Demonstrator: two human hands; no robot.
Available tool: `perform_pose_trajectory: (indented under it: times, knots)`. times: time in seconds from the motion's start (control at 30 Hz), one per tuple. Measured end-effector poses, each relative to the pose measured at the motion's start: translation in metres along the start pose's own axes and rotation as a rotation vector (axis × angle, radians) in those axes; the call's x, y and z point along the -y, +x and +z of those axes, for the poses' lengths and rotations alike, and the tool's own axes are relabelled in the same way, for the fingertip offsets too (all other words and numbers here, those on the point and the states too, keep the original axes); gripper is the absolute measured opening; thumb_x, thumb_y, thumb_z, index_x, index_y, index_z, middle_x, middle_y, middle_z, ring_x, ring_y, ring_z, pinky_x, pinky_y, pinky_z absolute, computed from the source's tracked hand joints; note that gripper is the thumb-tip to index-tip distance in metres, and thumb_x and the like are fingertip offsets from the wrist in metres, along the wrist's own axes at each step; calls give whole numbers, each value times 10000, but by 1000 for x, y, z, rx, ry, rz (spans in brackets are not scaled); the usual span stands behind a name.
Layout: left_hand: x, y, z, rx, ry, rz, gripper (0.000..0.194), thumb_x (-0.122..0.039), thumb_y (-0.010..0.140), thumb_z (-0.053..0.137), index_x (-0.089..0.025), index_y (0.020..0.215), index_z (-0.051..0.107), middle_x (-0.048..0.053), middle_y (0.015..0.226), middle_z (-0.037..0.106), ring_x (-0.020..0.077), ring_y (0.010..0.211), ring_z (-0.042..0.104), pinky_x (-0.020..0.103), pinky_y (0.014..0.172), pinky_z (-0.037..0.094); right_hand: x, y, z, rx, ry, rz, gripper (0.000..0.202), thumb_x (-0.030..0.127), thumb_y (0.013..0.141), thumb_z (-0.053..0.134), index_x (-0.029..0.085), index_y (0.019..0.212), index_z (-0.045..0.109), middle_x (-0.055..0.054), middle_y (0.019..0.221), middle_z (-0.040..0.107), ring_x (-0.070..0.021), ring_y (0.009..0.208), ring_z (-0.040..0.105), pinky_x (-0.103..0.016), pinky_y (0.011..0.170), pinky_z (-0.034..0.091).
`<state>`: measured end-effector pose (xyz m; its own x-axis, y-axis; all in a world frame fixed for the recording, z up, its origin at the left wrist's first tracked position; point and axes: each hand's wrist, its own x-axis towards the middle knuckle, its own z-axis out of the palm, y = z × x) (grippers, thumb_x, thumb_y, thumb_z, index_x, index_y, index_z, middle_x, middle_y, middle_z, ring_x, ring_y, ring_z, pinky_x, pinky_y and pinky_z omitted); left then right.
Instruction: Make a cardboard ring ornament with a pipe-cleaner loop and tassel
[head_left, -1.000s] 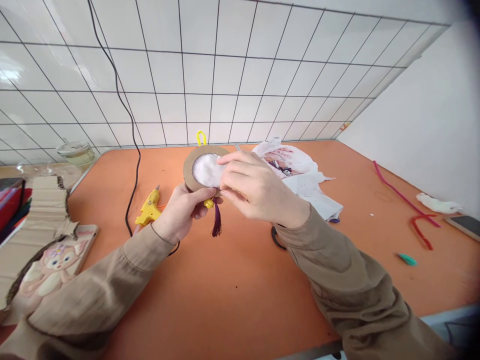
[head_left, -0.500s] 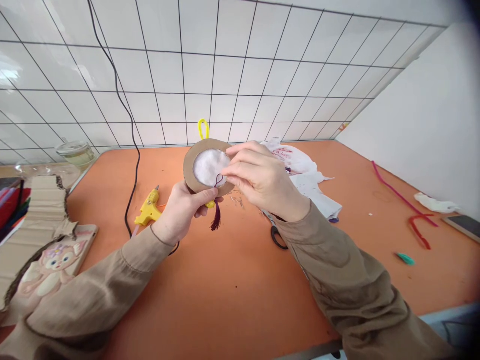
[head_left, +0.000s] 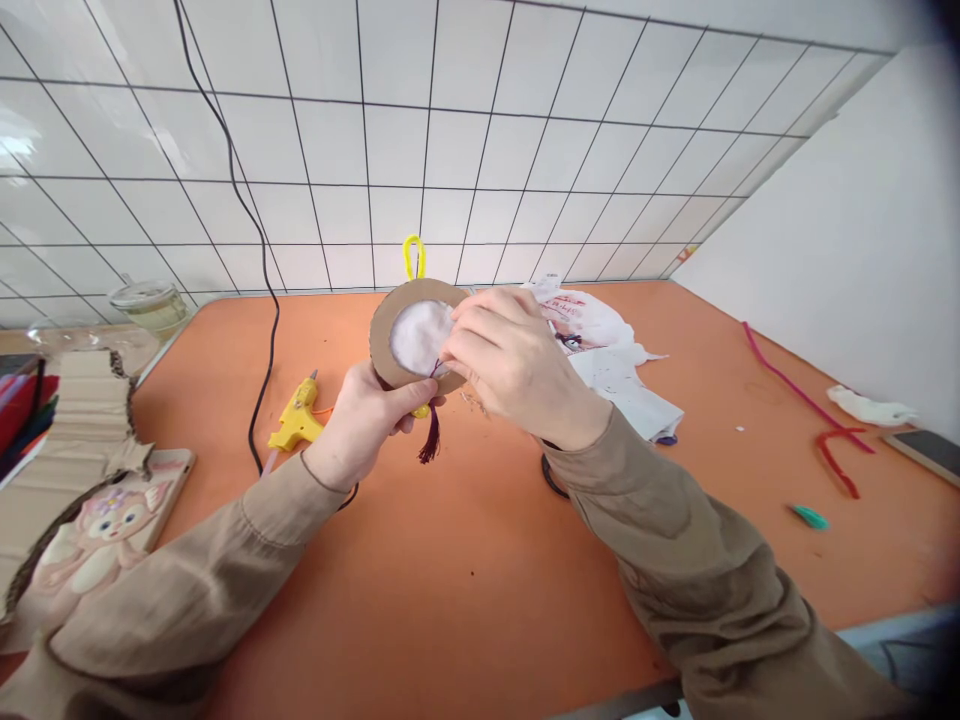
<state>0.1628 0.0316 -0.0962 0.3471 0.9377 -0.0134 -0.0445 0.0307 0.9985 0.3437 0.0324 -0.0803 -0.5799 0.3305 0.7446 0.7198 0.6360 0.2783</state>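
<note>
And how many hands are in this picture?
2: the left hand holds the cardboard ring at its lower edge, above the purple tassel; the right hand covers part of the ring's right side.

Left hand (head_left: 367, 410) grips lower edge of round brown cardboard ring (head_left: 383, 340) with soft white centre (head_left: 417, 338); bright yellow fuzzy loop (head_left: 407, 257) on top, dark purple thread tassel (head_left: 430, 435) hanging below. Right hand (head_left: 510, 362) pinches thin purple cord (head_left: 436, 368) at ring's lower part. Yellow glue gun (head_left: 299, 414) on orange tabletop (head_left: 450, 620).
</note>
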Motion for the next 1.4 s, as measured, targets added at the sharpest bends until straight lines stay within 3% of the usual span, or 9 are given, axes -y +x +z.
perform_pose_trajectory:
  times: [0.2, 0.6, 0.87, 1.03, 1.23, 1.4]
  knots:
    - [1, 1, -1, -18, -4, 13, 120, -237, 710, 704, -131, 738, 654, 48, 692, 689, 63, 481, 432, 218, 443, 301, 5, 2, -1, -31, 71, -22, 234, 9, 882, 467, 179, 743, 549, -26, 711, 628, -197, 829, 576, -358, 753, 420]
    - [-1, 1, -2, -80, 15, 41, 117, -241, 710, 692, -130, 725, 656, 34, 691, 670, 58, 494, 431, 207, 441, 296, 10, 0, -7, 63, 25, -28, 261, 5, 875, 493, 139, 740, 672, -69, 758, 652, -214, 837, 567, -364, 740, 410]
    - [0, 3, 1, -170, 14, 75, 200, -266, 633, 755, -144, 645, 597, -23, 558, 571, 65, 470, 447, 206, 433, 330, 18, 2, -7, 98, 62, 52, 227, 57, 875, 518, 144, 753, 688, -51, 704, 652, -218, 835, 585, -388, 827, 417]
    - [-4, 2, 0, -121, 37, 83, 144, -252, 679, 699, -121, 734, 673, 27, 687, 667, 56, 482, 442, 209, 433, 326, 15, 2, -8, 72, 78, 97, 280, 15, 880, 464, 163, 793, 683, -45, 740, 662, -201, 844, 579, -381, 847, 411]
    - [2, 3, 0, -153, 83, 99, 168, -276, 680, 714, -125, 702, 643, 31, 661, 656, 66, 477, 436, 223, 432, 325, 12, 0, -5, 103, -3, 54, 260, 45, 878, 505, 172, 734, 679, -55, 754, 653, -222, 877, 555, -403, 862, 391]
    - [-1, 1, 3, -213, 192, 184, 191, -219, 666, 731, -168, 617, 554, -44, 517, 532, 68, 464, 407, 214, 423, 309, 15, -1, -1, 123, -43, 66, 281, 37, 884, 490, 183, 707, 652, -40, 704, 616, -216, 856, 518, -390, 847, 368]
